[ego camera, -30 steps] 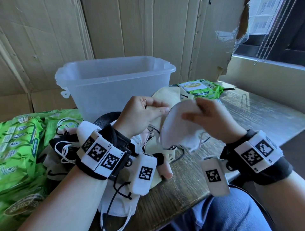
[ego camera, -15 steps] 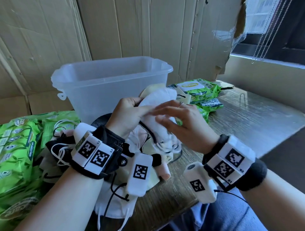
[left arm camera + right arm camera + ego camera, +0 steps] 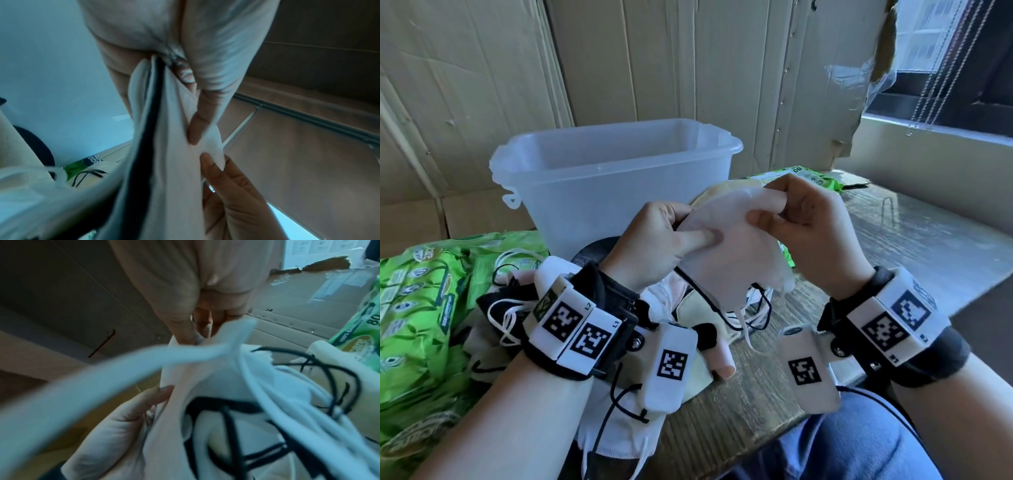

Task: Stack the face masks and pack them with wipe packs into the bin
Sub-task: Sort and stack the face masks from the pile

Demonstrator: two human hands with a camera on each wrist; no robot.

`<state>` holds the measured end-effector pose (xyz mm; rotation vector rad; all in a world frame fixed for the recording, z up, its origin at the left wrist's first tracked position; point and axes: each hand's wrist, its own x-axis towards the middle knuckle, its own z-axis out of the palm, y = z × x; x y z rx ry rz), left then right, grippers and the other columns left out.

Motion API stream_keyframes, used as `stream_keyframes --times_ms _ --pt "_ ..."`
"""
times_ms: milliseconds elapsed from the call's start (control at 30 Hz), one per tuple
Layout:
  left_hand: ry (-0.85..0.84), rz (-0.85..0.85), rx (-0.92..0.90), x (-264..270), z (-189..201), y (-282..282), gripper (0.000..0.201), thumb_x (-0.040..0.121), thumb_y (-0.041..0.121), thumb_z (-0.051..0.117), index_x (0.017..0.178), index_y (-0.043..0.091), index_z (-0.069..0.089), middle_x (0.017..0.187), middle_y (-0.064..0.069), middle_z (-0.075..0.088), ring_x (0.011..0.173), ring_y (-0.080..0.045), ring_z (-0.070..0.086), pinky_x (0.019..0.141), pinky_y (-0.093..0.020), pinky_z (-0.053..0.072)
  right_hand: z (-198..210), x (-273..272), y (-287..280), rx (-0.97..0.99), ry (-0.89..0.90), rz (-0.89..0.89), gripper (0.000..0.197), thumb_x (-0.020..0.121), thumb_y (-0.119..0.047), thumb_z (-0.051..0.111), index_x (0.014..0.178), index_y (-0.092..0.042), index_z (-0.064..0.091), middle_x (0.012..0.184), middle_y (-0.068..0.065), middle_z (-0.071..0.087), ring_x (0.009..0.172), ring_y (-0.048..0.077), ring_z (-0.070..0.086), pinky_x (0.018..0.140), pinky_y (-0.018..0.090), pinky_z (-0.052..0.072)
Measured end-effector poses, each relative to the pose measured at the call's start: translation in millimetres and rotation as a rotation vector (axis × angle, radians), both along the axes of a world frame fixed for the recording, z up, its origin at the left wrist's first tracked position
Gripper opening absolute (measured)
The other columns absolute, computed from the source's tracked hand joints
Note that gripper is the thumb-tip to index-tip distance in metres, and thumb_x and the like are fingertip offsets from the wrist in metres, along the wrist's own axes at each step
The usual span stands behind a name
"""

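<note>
Window daylight from right; blurred wrist views.

White face mask (image 3: 729,253), translucent bin (image 3: 616,192), green wipe packs (image 3: 417,308)

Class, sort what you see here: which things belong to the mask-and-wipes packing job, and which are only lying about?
Belong to the job:
white face mask, held by left hand and right hand
heap of masks
green wipe packs
clear bin

Just lying about:
cardboard sheets
wooden table
window blind cords
</note>
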<state>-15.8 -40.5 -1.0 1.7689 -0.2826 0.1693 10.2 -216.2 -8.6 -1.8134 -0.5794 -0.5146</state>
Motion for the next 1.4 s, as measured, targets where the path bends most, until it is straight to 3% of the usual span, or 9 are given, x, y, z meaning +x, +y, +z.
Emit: stream_keyframes --times_ms 167,333,500,667,767,867,1033,1200,1400 --pt "-0.012 -0.06 0.005 -1 1 2 0.016 0.082 -0.003 0.064 0.082 0.011 0.072 0.079 -0.005 0.073 0.072 -0.016 0.067 0.074 -0.029 0.056 1 -3 -1 0.028 -0.049 -0.103 0.027 0.065 -0.026 0.073 0.079 -0.039 0.055 0.061 -0.01 0.056 0.051 0.005 0.046 0.059 0.031 0.039" --pt "-0.009 -0.191 -0.01 -1 1 2 0.021 0.083 -0.007 0.057 0.088 0.011 0.066 0.077 0.002 0.071 0.071 -0.009 0.065 0.068 -0.019 0.053 -5 -7 6 0.167 -0.082 -0.134 0.025 0.065 -0.026 0.073 0.081 -0.037 0.056 0.075 -0.008 0.063 0.062 0.011 0.05 0.059 0.036 0.039" --pt "-0.052 -0.203 0.057 -2 1 2 0.026 0.069 0.007 0.045 0.091 0.008 0.06 0.085 0.0 0.065 0.079 -0.013 0.058 0.076 -0.028 0.047 -8 -5 6 0.157 -0.096 -0.172 0.028 0.064 -0.032 0.071 0.085 -0.043 0.054 0.073 -0.023 0.061 0.068 0.002 0.052 0.064 0.029 0.039" --pt "-0.106 -0.208 0.041 -1 2 0 0.033 0.081 -0.001 0.048 0.103 0.023 0.043 0.091 0.001 0.059 0.079 -0.007 0.057 0.071 -0.021 0.048 -16 -6 11 0.17 0.21 0.144 0.063 0.074 -0.032 0.07 0.125 -0.018 0.034 0.121 0.01 0.057 0.102 0.012 0.059 0.087 0.033 0.052" --pt "-0.17 -0.056 0.0 5 -2 -1 0.046 0.086 0.009 0.056 0.116 0.035 0.035 0.089 -0.023 0.058 0.076 -0.021 0.055 0.074 -0.037 0.047 -13 -10 8 0.248 0.348 0.338 0.032 0.075 -0.015 0.071 0.102 -0.005 0.056 0.094 0.009 0.067 0.082 0.014 0.063 0.075 0.029 0.054" --pt "-0.153 0.155 -0.205 7 -5 -7 0.048 0.092 0.016 0.058 0.128 0.028 0.031 0.085 -0.005 0.057 0.083 -0.02 0.058 0.082 -0.035 0.046 -12 -8 6 0.326 0.245 0.217 0.032 0.075 -0.017 0.064 0.098 0.005 0.056 0.087 0.012 0.065 0.078 0.019 0.06 0.071 0.034 0.053" --pt "0.039 0.142 -0.375 6 -14 -21 0.099 0.067 0.062 0.057 0.147 0.029 0.008 0.141 -0.001 0.045 0.129 -0.02 0.045 0.11 -0.047 0.033 -16 -7 21 0.368 0.201 0.237 0.026 0.091 -0.002 0.051 0.116 -0.004 0.045 0.102 0.008 0.062 0.091 0.01 0.061 0.082 0.025 0.053" --pt "-0.056 0.251 -0.322 6 -18 -23 0.074 0.094 0.019 0.054 0.147 0.024 0.003 0.135 -0.013 0.051 0.116 -0.017 0.055 0.104 -0.034 0.041 -21 -8 21 0.193 0.26 0.303 0.056 0.071 0.009 0.069 0.117 -0.007 0.043 0.1 0.0 0.061 0.085 0.002 0.061 0.078 0.021 0.052" --pt "-0.276 0.073 -0.325 7 -3 0 0.081 0.066 -0.003 0.072 0.125 0.039 0.036 0.117 -0.024 0.06 0.088 -0.02 0.062 0.088 -0.036 0.052 -2 -4 -2 0.35 0.361 0.254 0.053 0.062 0.004 0.074 0.111 -0.005 0.055 0.08 0.005 0.072 0.067 0.014 0.066 0.066 0.028 0.056"
